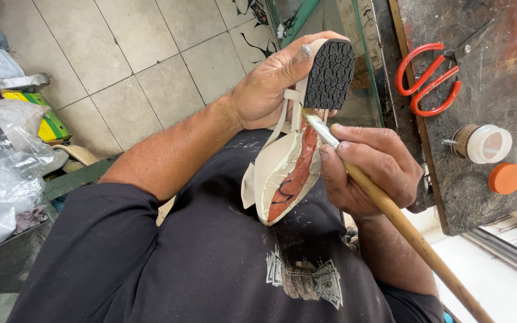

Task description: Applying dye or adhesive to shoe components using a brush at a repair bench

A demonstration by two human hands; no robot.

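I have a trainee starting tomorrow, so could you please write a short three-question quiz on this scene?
1. True or false: the left hand grips the shoe at its black heel.
2. What does the right hand hold? A) scissors B) brush C) jar
3. What colour is the lid lying beside the open jar?

Key: 1 true; 2 B, a wooden-handled brush; 3 orange.

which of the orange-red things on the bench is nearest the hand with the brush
The red-handled scissors, lying just above the right hand. The round orange lid sits farther off, beyond the small open jar.
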